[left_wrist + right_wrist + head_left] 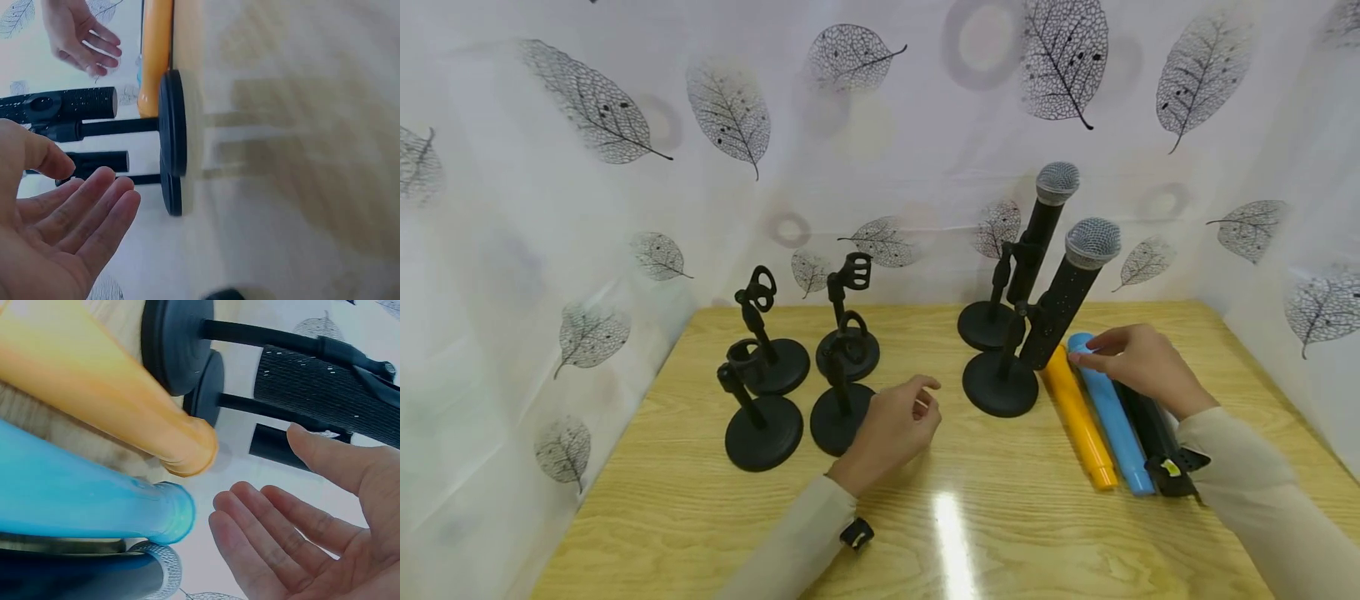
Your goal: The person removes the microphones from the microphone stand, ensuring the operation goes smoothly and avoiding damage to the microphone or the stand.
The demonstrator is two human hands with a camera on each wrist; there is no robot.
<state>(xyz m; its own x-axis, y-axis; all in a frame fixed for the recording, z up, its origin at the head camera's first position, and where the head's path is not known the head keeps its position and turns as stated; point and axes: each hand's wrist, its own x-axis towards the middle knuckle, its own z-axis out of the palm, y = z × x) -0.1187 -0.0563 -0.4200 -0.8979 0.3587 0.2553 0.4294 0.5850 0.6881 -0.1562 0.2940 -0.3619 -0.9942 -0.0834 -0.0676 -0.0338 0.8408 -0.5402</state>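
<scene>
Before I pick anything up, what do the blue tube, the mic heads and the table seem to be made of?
Blue tube: probably plastic, smooth and slightly shiny, judging by its even colour and soft highlights. Mic heads: likely metal, silvery grey, since a fine mesh shows. Table: wood or wood-look laminate, glossy; grain and a bright light streak show, but don't settle which.
</scene>
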